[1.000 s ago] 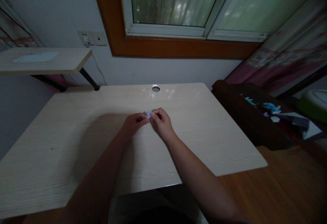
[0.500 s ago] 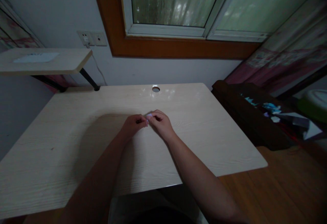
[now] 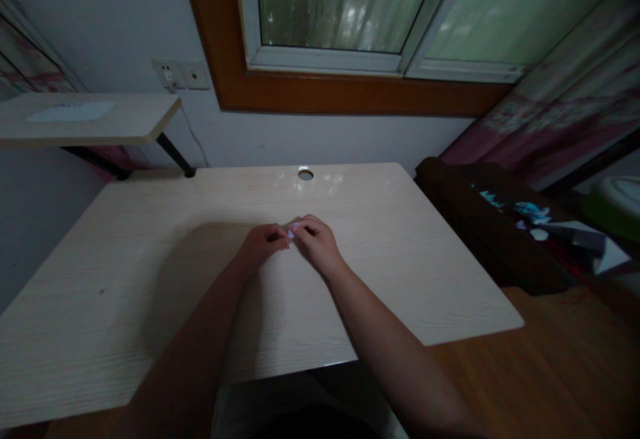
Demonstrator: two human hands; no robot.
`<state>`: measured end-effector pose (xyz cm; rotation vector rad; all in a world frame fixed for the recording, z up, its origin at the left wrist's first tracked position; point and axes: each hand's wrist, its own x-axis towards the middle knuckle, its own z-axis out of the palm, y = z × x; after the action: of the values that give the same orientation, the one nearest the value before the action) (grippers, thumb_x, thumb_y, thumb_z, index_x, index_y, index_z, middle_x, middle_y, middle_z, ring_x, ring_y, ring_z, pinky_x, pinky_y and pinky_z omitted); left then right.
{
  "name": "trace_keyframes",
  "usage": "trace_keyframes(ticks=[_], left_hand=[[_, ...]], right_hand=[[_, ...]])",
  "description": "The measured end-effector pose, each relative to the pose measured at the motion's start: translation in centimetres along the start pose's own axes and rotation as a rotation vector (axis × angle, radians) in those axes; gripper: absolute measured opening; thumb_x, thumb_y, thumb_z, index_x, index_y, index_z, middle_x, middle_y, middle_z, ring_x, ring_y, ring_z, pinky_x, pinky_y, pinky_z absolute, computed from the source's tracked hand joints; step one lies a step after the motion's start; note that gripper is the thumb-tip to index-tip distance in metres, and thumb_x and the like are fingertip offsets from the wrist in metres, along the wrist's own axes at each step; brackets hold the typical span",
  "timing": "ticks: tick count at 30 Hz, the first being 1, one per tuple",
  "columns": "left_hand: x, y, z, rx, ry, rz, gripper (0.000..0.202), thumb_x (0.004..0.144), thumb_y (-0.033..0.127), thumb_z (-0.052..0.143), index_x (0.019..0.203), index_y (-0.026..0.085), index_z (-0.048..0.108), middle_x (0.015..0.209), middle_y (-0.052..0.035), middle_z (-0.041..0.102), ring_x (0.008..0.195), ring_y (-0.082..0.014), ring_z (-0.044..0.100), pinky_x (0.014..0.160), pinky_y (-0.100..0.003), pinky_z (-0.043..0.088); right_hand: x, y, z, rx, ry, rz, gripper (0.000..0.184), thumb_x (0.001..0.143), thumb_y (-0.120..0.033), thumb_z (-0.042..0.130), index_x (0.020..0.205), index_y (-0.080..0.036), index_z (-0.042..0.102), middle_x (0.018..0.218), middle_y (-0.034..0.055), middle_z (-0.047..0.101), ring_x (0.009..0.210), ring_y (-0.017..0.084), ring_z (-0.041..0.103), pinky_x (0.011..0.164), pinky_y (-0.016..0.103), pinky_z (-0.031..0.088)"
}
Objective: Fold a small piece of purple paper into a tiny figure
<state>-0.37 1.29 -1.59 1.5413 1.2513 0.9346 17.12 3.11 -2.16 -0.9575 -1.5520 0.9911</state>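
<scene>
Both my hands meet over the middle of a pale wooden desk (image 3: 150,272). Between their fingertips is a tiny pale lilac piece of paper (image 3: 292,231), mostly hidden. My left hand (image 3: 261,245) pinches its left side with curled fingers. My right hand (image 3: 316,242) pinches its right side, fingers bent over it. The two hands touch each other just above the desk top.
A round cable hole (image 3: 305,174) lies at the desk's far edge under a window. A raised shelf (image 3: 100,122) with a white sheet stands at the back left. A dark wooden box (image 3: 505,225) with small paper pieces sits to the right.
The paper piece stood more upright and visible a second ago; now it is folded lower between the fingertips. The hands have hardly shifted.
</scene>
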Motion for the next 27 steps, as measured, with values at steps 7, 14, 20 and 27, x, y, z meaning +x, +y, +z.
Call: trace_keyframes(ticks=[7,14,20,27], left_hand=[[0.03,-0.43,0.02,0.009,0.004,-0.006,0.023,0.077,0.039,0.068,0.07,0.017,0.067,0.064,0.0004,0.064,0.06,-0.0129,0.053,0.059,-0.025,0.037],[-0.07,-0.2,-0.05,0.001,-0.002,0.012,0.021,0.077,0.037,0.067,0.072,0.017,0.068,0.067,-0.0003,0.066,0.063,-0.0137,0.055,0.061,-0.026,0.04],[-0.1,0.12,0.05,-0.017,0.004,0.04,0.024,0.08,0.04,0.065,0.073,0.017,0.069,0.069,-0.0017,0.068,0.066,-0.0151,0.058,0.064,-0.026,0.042],[-0.07,0.04,0.07,0.011,0.028,0.029,0.027,0.079,0.042,0.068,0.07,0.016,0.07,0.065,-0.0002,0.067,0.064,-0.0139,0.058,0.063,-0.025,0.042]], right_hand=[[0.03,0.28,-0.05,0.009,0.012,0.002,0.021,0.087,-0.037,0.066,0.072,-0.024,0.072,0.074,0.0007,0.06,0.072,0.017,0.057,0.068,0.03,0.043],[0.03,-0.04,-0.03,-0.02,0.018,0.006,0.026,0.088,-0.04,0.065,0.069,-0.023,0.07,0.072,0.0001,0.057,0.071,0.016,0.056,0.067,0.029,0.043],[-0.01,0.0,-0.05,-0.002,0.001,-0.006,0.024,0.088,-0.039,0.067,0.071,-0.023,0.071,0.073,0.0005,0.058,0.072,0.016,0.056,0.069,0.03,0.044],[-0.01,0.22,0.03,-0.003,0.003,-0.006,0.025,0.087,-0.043,0.069,0.073,-0.022,0.073,0.075,0.0016,0.061,0.074,0.017,0.058,0.071,0.03,0.045]])
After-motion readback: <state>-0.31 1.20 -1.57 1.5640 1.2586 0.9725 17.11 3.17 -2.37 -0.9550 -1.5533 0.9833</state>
